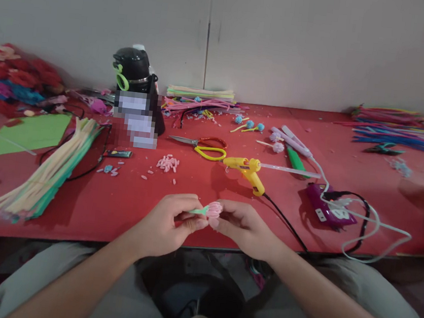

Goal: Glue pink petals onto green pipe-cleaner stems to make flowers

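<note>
Just above the table's (202,181) near edge, the left hand (174,221) pinches a green stem (198,211), and the right hand (240,226) has its fingertips closed on the pink flower (214,210) at its end. The petals look gathered into a head; whether all are fixed cannot be told. Loose pink pieces (168,163), just beyond, remain unattached.

Red surface shows between the hands and the glue gun (247,170), leaving room forward; rightward, the gun's cord (285,222) and a purple box (329,207) narrow it, and leftward a stem bundle (58,162) overhangs nothing but nears the edge. Farther lie scissors (201,146), then blue flowers (250,125), seemingly formed.
</note>
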A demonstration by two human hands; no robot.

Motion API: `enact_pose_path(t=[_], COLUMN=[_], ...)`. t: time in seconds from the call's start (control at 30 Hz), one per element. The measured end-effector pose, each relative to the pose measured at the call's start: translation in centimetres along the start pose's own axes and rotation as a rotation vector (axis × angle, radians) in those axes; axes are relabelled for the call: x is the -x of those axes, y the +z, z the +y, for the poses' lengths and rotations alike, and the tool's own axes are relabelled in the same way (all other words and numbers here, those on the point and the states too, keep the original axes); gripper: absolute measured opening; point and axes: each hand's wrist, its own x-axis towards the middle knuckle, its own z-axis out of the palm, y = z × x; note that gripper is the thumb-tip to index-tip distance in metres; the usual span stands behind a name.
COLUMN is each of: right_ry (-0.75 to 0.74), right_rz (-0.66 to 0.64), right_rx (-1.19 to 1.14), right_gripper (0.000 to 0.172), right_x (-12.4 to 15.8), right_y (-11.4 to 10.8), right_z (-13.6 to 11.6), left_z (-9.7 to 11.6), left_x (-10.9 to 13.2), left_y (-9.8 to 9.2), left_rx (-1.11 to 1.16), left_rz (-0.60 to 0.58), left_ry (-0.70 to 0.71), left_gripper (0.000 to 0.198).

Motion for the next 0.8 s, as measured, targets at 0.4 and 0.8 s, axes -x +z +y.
enact_pose_path(t=[0.4, 0.8], right_ry=[0.006, -0.058], right_rz=[0.000, 0.122], right_rx=[0.069, 0.282], right_gripper=[0.026, 0.022], right_x=[-0.1, 0.3], right_y=[-0.3, 0.6], right_z=[0.1, -0.4], left_z=[-0.4, -0.5], left_x=[0.1, 0.2], left_y=[0.2, 0.4], left_rx=[-0.025, -0.175], left_rz=[0.011, 0.045], left_ry=[-0.038, 0.011], left_gripper=[0.032, 0.033])
